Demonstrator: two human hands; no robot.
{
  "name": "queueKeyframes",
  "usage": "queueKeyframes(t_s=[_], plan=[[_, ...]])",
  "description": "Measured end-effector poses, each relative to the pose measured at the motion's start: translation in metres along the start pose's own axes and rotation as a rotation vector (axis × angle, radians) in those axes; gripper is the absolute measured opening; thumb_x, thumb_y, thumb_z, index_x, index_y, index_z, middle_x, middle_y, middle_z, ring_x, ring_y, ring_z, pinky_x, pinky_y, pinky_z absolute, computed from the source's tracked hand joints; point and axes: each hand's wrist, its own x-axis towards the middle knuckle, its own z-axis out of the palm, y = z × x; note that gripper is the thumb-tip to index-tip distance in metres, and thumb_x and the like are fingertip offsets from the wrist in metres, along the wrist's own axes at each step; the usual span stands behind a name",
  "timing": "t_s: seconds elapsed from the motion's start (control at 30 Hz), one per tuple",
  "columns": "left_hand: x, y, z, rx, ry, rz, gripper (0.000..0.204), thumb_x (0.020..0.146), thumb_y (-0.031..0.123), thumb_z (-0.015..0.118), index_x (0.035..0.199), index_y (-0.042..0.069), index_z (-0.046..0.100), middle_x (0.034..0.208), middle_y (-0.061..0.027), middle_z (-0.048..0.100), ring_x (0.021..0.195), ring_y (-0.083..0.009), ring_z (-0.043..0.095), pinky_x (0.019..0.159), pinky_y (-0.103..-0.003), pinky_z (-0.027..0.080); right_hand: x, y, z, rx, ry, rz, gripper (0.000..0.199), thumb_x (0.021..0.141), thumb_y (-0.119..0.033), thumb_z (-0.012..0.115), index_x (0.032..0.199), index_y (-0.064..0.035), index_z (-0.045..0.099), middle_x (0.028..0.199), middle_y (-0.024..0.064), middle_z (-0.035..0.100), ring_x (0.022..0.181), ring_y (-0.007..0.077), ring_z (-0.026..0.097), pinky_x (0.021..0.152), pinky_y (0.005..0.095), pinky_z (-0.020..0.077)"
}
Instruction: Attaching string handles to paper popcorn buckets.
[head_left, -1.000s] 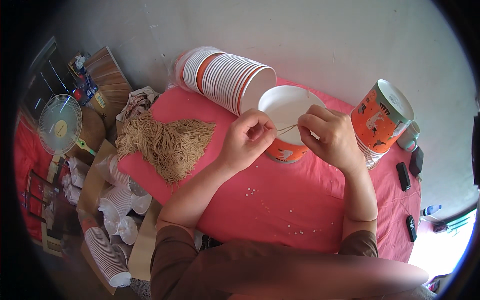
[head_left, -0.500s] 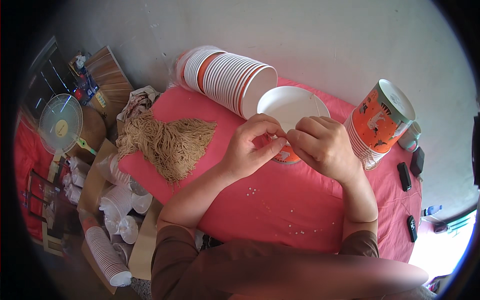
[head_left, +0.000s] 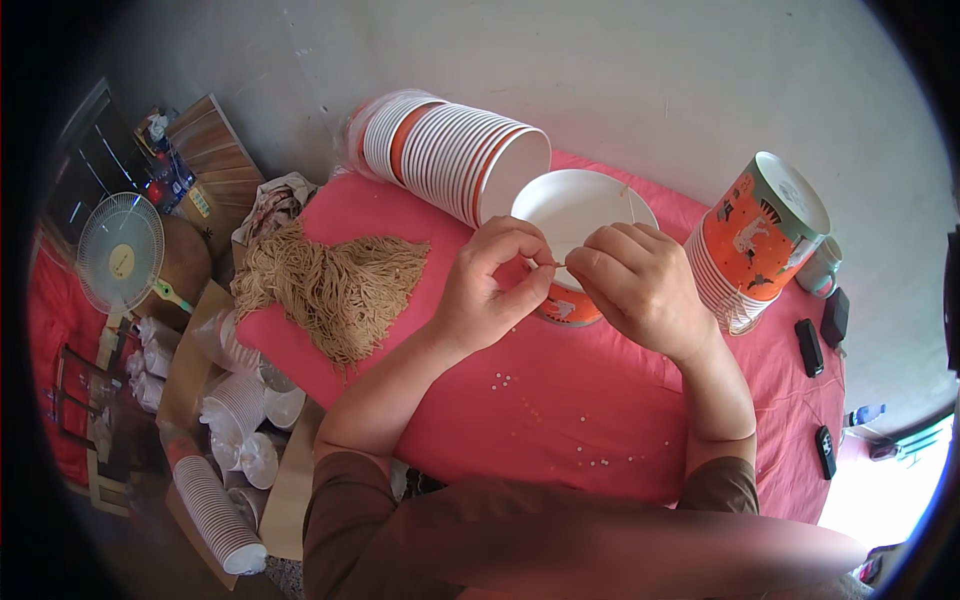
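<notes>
Both hands are raised close together over the table, in front of a wide paper bucket (head_left: 572, 308) with a white inside and orange printed outside. My left hand (head_left: 492, 278) pinches a thin tan string (head_left: 558, 265) between thumb and forefinger. Curled with its knuckles up, my right hand (head_left: 645, 285) grips the same string a short way off; its fingertips are mostly hidden. Another thin strand (head_left: 630, 205) shows at the bucket's far right side. To the left lies a spread bundle of tan strings (head_left: 335, 285). Small white beads (head_left: 502, 380) are scattered on the red cloth below my hands.
Nested paper buckets (head_left: 455, 150) lie on their side at the back. An upside-down orange bucket stack (head_left: 750, 235) stands right, near a mug (head_left: 822, 268) and black objects (head_left: 809, 347). A carton (head_left: 290, 485) of plastic-wrapped cups and a fan (head_left: 122, 250) are left of the red-covered table (head_left: 470, 430).
My hands have drawn slightly apart, and a short length of string now shows between them. My left hand has shifted a little left. The view has tilted very slightly.
</notes>
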Motion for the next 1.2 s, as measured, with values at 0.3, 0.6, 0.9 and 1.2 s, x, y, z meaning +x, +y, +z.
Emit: queueKeyframes(t_s=[0.3,0.6,0.9,1.2], plan=[[0.000,-0.013,-0.006,0.136,-0.042,-0.002,0.012,0.079,-0.001,0.068,0.088,0.002,0.063,0.101,-0.0079,0.062,0.096,-0.0201,0.061,0.088,-0.032,0.047,0.001,0.012,-0.017,-0.073,0.160,0.081,0.020,0.073,-0.001,0.070,0.089,-0.0054,0.061,0.079,0.0068,0.057,0.067,0.0256,0.061,0.058,0.0372,0.0487],[-0.001,-0.019,-0.001,0.309,0.017,0.078,0.009,0.072,0.005,0.070,0.075,0.006,0.062,0.092,-0.0046,0.060,0.091,-0.0246,0.058,0.087,-0.040,0.042,-0.005,0.031,-0.033,-0.156,0.301,0.272,0.013,0.080,0.003,0.069,0.086,-0.0040,0.059,0.075,0.0067,0.059,0.061,0.0234,0.059,0.052,0.0343,0.0453],[-0.001,-0.016,-0.004,0.327,-0.070,0.046,0.010,0.072,0.006,0.068,0.073,0.007,0.059,0.096,-0.0056,0.061,0.098,-0.0255,0.056,0.091,-0.042,0.041,-0.008,0.039,-0.027,-0.149,0.289,0.315,0.012,0.081,0.004,0.067,0.087,-0.0037,0.059,0.077,0.0067,0.061,0.062,0.0240,0.062,0.054,0.0341,0.0479],[0.005,-0.014,-0.021,0.179,-0.135,-0.022,0.007,0.079,0.000,0.068,0.085,0.001,0.064,0.101,-0.0099,0.064,0.099,-0.0233,0.061,0.087,-0.034,0.047,-0.007,0.036,-0.025,-0.080,0.282,0.332,0.013,0.082,0.004,0.067,0.089,-0.0037,0.059,0.077,0.0072,0.061,0.062,0.0238,0.062,0.054,0.0337,0.0481]])
